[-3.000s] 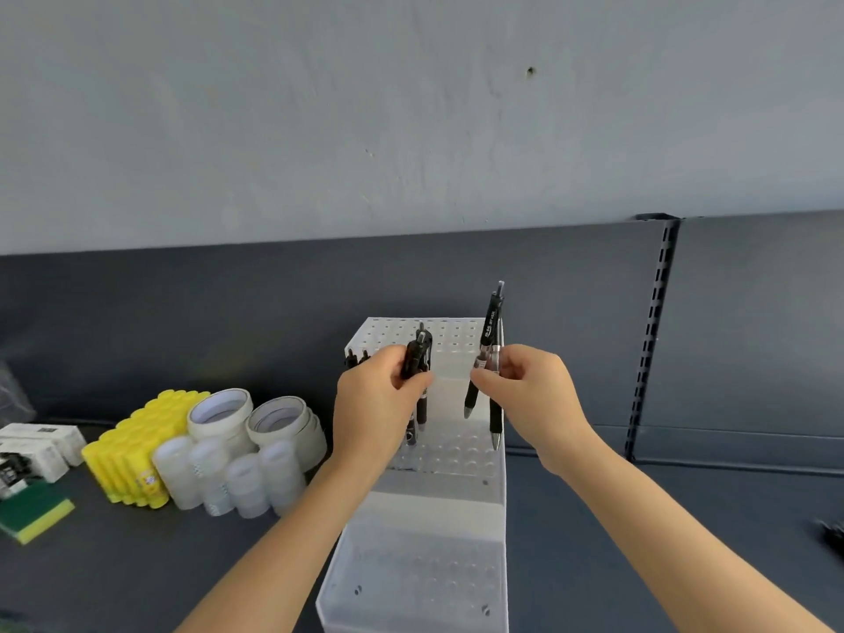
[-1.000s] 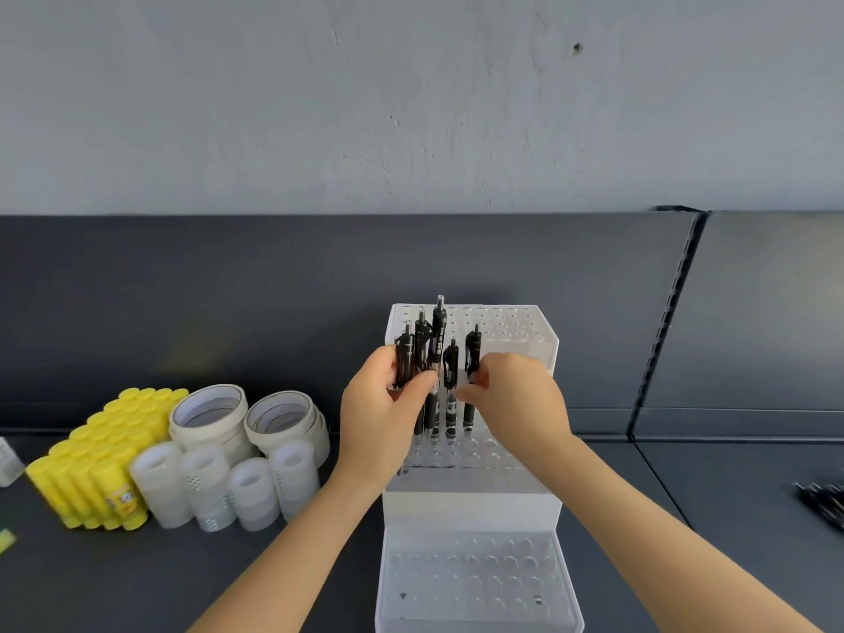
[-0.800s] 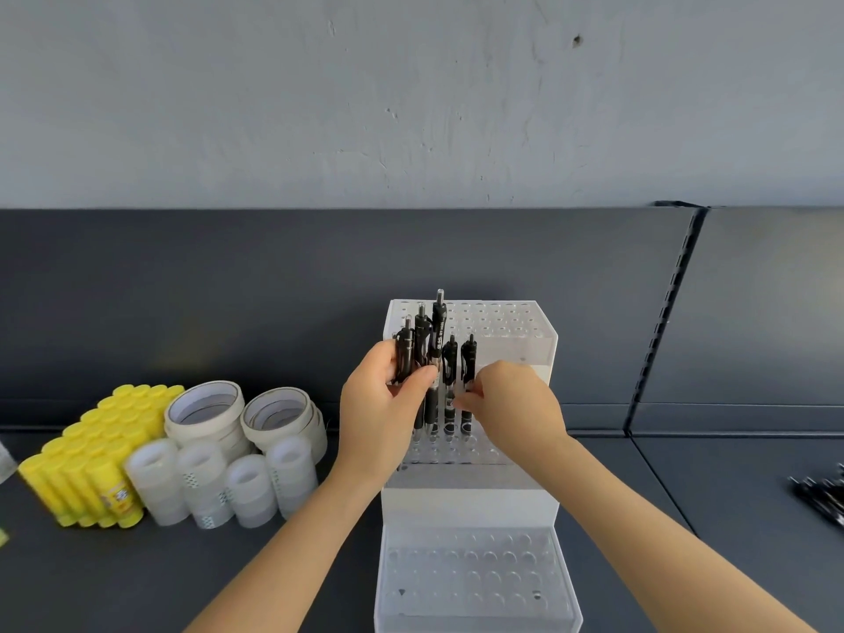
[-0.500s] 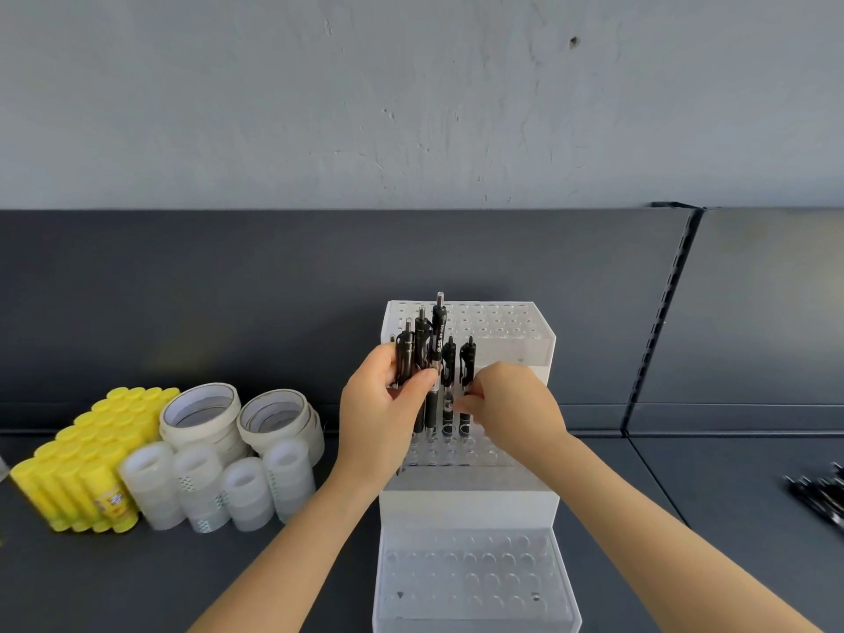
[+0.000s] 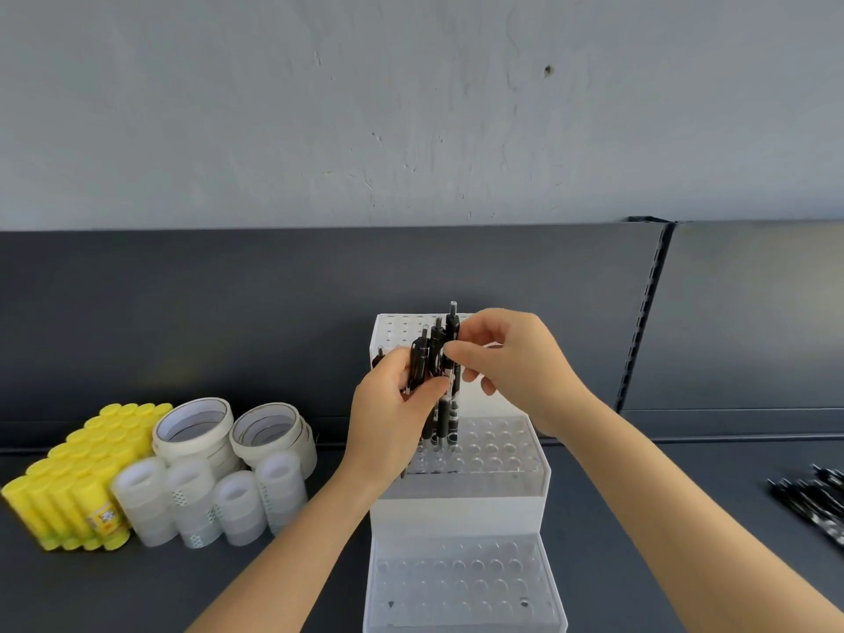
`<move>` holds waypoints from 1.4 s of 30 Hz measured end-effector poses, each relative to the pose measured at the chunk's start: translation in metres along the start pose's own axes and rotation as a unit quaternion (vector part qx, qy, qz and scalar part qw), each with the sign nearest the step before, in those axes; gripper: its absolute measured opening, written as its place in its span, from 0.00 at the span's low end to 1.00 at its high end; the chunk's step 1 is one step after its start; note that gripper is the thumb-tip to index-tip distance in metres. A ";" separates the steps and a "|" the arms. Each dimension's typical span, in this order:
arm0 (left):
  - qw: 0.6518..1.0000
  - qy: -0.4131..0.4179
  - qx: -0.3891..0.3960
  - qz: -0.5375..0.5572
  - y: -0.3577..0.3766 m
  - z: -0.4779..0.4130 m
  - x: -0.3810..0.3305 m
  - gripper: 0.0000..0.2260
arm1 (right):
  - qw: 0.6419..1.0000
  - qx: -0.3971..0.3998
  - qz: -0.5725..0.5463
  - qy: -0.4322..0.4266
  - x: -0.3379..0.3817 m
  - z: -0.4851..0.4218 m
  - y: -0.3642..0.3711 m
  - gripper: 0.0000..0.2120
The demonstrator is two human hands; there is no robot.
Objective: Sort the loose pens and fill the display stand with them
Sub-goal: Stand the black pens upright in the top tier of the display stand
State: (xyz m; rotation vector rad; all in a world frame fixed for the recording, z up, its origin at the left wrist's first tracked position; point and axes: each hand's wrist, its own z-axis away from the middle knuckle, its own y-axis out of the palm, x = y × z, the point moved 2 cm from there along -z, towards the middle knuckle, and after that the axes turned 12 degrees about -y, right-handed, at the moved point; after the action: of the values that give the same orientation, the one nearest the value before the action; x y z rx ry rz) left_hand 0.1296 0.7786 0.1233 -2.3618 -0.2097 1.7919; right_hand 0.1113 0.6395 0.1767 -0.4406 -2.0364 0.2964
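From the head camera, both forearms reach in from the bottom edge and meet over the white display stand [image 5: 461,509], a stepped block with rows of holes that sits on the dark shelf [image 5: 182,587]. The left hand [image 5: 392,413] is raised with its fingers wrapped round a bundle of black pens [image 5: 422,358], the thumb pressed across their barrels. The right hand [image 5: 511,363] comes in just beside it from the right, wrist bent. Its thumb and forefinger nip the tallest pen [image 5: 452,335] and its other fingers are curled loosely underneath. There is bare shelf on either side of the stand. To the left sit tape rolls [image 5: 196,427], clear tape tubes [image 5: 192,500] and yellow glue sticks [image 5: 77,477], all well apart from the arms. At the far right edge lies a blurred heap of loose pens [image 5: 817,500]. The held pens stand nearly upright, clicker ends up and tips down towards the left side of the middle tier. I cannot tell whether any of them sits in a hole.
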 end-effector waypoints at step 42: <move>0.998 0.018 -0.057 -0.010 -0.001 -0.003 0.006 0.04 | 0.981 -0.092 0.163 0.054 -0.057 0.007 0.013 0.06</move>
State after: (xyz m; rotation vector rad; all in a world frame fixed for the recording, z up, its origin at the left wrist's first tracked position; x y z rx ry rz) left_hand 0.1344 0.7811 0.1185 -2.4574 -0.3376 1.7732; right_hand 0.1326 0.6270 0.1227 -0.8913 -1.8885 0.2765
